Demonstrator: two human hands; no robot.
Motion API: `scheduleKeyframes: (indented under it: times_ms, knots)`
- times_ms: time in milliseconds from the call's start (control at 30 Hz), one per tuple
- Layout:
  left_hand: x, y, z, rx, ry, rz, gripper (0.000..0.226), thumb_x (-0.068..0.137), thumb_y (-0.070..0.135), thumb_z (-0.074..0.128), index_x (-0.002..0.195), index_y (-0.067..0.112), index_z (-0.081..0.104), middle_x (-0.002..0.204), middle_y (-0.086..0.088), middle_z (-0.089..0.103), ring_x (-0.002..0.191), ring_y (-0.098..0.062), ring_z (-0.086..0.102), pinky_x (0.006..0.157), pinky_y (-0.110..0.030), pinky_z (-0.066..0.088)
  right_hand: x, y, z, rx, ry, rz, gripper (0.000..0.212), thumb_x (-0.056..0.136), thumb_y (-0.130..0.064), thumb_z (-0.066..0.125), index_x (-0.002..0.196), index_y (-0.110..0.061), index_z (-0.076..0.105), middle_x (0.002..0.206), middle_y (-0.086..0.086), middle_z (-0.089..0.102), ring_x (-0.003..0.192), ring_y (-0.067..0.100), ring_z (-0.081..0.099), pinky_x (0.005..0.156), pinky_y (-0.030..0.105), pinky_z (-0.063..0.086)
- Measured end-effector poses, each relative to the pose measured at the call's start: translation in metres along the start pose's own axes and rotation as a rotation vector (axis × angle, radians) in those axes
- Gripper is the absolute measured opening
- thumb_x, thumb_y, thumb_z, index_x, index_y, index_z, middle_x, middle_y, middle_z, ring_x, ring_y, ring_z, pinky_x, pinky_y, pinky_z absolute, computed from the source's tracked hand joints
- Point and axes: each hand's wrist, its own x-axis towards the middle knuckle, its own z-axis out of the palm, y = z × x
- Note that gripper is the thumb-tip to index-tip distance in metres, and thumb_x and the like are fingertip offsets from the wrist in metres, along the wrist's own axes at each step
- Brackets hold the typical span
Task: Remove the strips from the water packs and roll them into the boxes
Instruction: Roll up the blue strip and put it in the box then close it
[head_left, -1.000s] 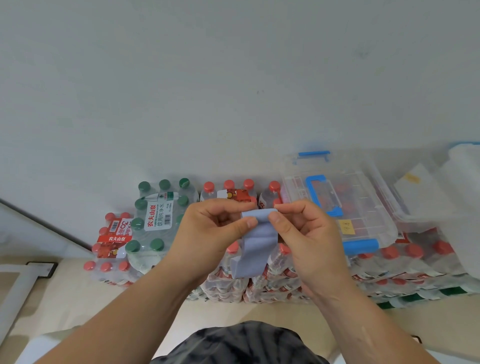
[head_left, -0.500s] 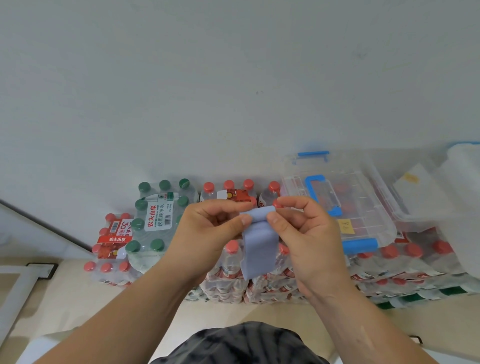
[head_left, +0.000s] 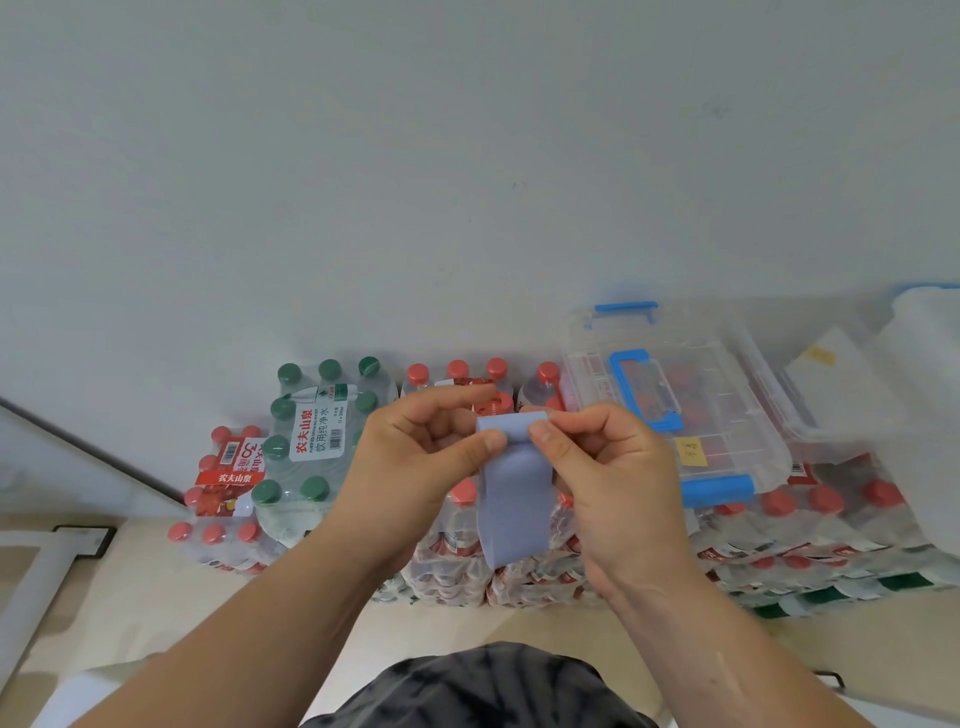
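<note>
Since the earlier frame, both hands hold position. Left hand (head_left: 415, 462) and right hand (head_left: 602, 467) pinch the folded top of the grey-blue fabric strip (head_left: 514, 499); its tail hangs toward 6 o'clock between them.

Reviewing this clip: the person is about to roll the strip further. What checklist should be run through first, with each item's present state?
1. Left hand pinches the top edge of the strip: ok.
2. Right hand pinches the same edge: ok.
3. Roll started at the top edge: ok, a small curl shows between the thumbs.
4. Strip's tail hangs loose below the hands: ok.
5. Clear box open to take the roll: not ok, its lid looks closed.
6. No strips left on the water packs: cannot tell.
</note>
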Motion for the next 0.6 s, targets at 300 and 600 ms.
scheduleKeyframes:
  times_ms: [300, 600]
  knots:
    - [-0.0001, 0.0008, 0.0003, 0.066, 0.049, 0.015, 0.027, 0.079, -0.004, 0.074, 0.086, 0.021, 0.078, 0.086, -0.002, 0.079, 0.082, -0.016, 0.075, 0.071, -0.021, 0.056, 0.0, -0.001, -0.0022, -0.035, -0.04, 0.03, 0.017, 0.086, -0.014, 0.075, 0.075, -0.027, 0.074, 0.085, 0.001, 0.078, 0.081, 0.019, 0.074, 0.067, 0.037, 0.062]
    - [0.0001, 0.003, 0.003, 0.016, 0.09, -0.009, 0.034, 0.076, -0.012, 0.074, 0.073, 0.021, 0.078, 0.082, -0.003, 0.078, 0.077, -0.012, 0.073, 0.067, -0.019, 0.056, -0.0034, -0.0022, -0.0018, -0.119, -0.033, 0.068, 0.015, 0.081, -0.029, 0.079, 0.069, -0.023, 0.073, 0.074, 0.0, 0.073, 0.07, 0.02, 0.067, 0.065, 0.044, 0.057]
